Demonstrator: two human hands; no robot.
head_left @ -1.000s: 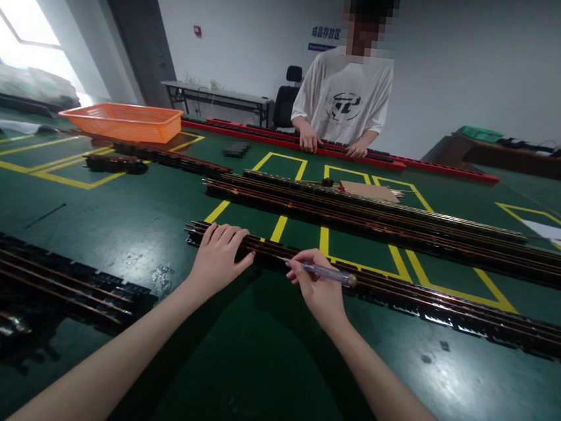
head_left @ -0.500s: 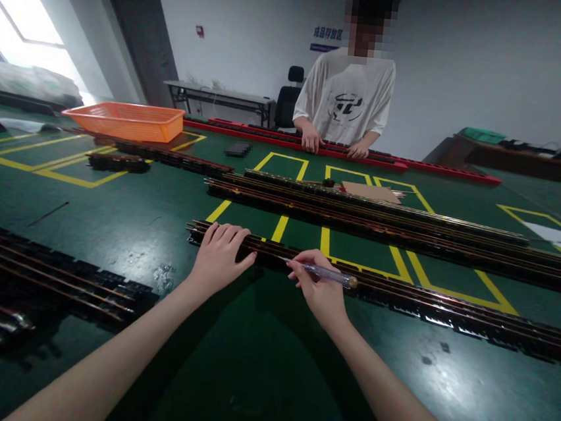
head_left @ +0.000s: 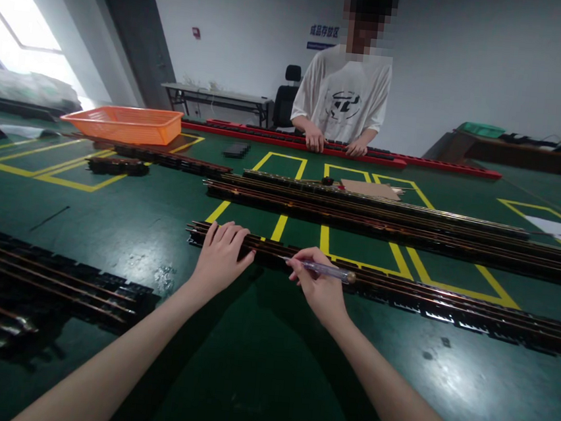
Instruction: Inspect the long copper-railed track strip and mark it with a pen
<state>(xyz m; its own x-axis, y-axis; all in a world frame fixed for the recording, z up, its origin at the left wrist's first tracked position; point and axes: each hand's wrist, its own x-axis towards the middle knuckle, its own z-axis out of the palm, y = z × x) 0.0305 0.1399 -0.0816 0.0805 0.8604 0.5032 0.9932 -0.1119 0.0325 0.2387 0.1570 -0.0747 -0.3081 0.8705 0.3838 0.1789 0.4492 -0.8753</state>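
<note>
A long dark rail with copper strips lies across the green table in front of me. My left hand lies on its left end, fingers curled over the top. My right hand is closed on a clear pen-like tool; its tip touches the rail just right of my left hand.
More long rails lie farther back and at the near left. An orange basket stands at the back left. Across the green table, a person in a white T-shirt has both hands on a red rail.
</note>
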